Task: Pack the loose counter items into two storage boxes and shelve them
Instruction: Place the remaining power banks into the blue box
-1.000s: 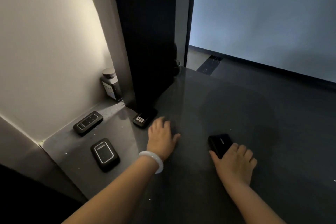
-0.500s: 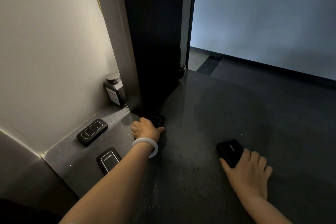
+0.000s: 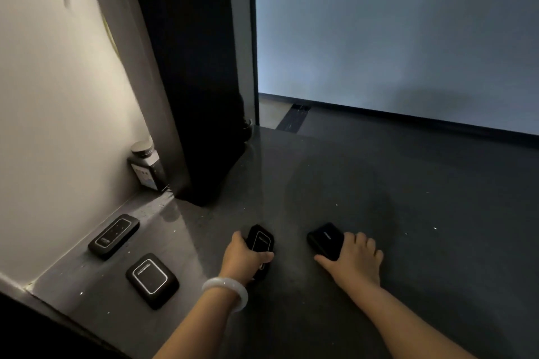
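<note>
the left grip (image 3: 240, 259), a pale bangle (image 3: 226, 293) on its wrist, reaches in from the lower edge and is clenched round a slim black device (image 3: 260, 242) at mid bench (image 3: 408, 213), thumb across its face. the right grip (image 3: 354, 259) lies palm down, clasping the near right corner of a small black box (image 3: 325, 239) between thumb and forefinger. two more black devices (image 3: 113, 236) lie flat at the bench's left end, well apart from both.

A white wall (image 3: 58, 96) fills the left, a black panel (image 3: 189, 67) stands upper centre, and a grey wall (image 3: 393, 38) spans the upper right.
</note>
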